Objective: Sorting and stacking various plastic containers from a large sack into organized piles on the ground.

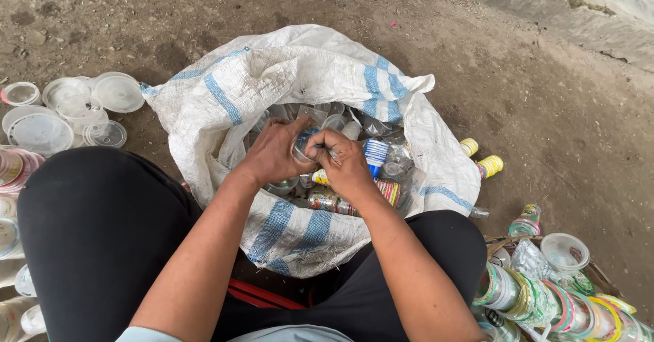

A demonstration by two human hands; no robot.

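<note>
Both your hands meet in the middle of the frame, over the open mouth of the white sack [286, 76], with a small clear plastic bottle [304, 144] between them. Your left hand [272, 154] wraps its body, nearer the frame's left; your right hand [347, 161] pinches at its end, fingers curled. Its long axis I cannot tell surely.

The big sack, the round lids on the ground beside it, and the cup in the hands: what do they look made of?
Sack: woven plastic fabric, matte white with blue stripes, creased and floppy. Round lids: thin clear plastic, glossy, see-through. Cup, gripped by the left hand and right hand: probably clear plastic too, mostly hidden.
</note>
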